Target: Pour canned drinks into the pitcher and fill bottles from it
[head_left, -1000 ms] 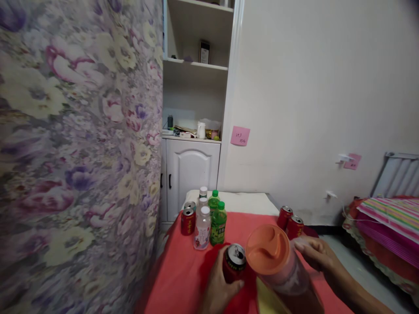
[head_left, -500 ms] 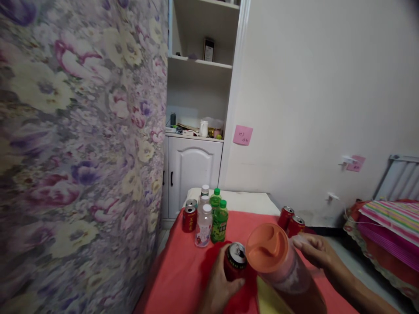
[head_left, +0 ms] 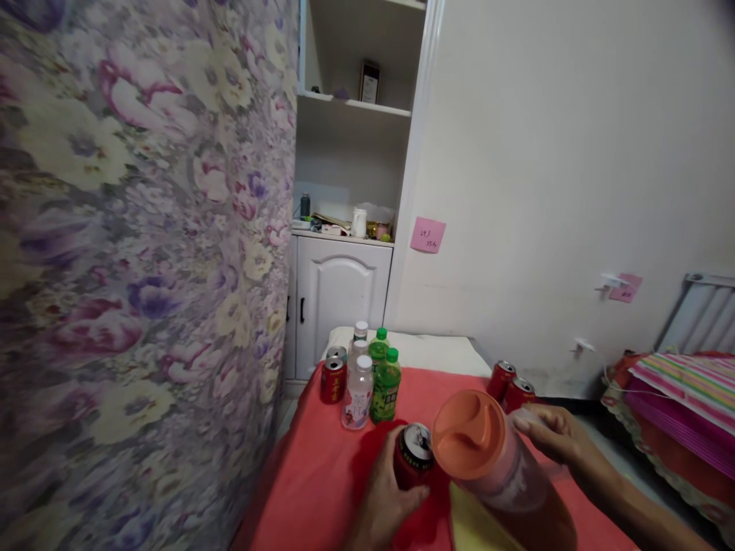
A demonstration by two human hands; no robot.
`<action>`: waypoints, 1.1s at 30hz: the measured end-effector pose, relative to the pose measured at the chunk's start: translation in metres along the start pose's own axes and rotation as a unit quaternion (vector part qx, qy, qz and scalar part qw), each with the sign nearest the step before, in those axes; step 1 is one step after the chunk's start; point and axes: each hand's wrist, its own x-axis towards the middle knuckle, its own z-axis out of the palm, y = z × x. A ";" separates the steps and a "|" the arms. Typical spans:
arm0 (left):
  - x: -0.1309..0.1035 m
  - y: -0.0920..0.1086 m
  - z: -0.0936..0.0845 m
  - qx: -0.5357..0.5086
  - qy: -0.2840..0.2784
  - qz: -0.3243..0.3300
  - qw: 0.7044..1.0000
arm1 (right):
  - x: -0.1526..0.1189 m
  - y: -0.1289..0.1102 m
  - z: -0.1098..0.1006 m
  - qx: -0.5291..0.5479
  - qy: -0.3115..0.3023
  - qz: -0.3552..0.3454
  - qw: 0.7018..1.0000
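My left hand [head_left: 386, 490] is wrapped round an upright drink can [head_left: 414, 453] with a silver top and a dark red body. With my right hand [head_left: 545, 430] I grip the handle of a clear plastic pitcher [head_left: 517, 482]. Its orange lid [head_left: 469, 435] tilts toward the can, and the rim is right beside the can's top. Brownish liquid shows low in the pitcher. Under it lies a yellow cloth or sheet [head_left: 474, 520], partly hidden. Whether liquid passes between pitcher and can, I cannot tell.
Clear bottles with white caps [head_left: 358, 398], green bottles [head_left: 386, 389] and red cans [head_left: 333, 380] stand together on the red tablecloth [head_left: 310, 459]. Two more red cans [head_left: 518, 394] stand behind the pitcher. A floral curtain [head_left: 143, 268] hangs at left; a bed [head_left: 677, 421] is at right.
The view has shifted very slightly. Both hands, the can and the pitcher keep nearly the same positions, with the pitcher still tilted beside the can.
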 end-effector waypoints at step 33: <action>-0.001 0.002 0.001 -0.006 -0.021 0.001 1.000 | 0.000 -0.013 0.000 0.007 0.008 0.024 1.000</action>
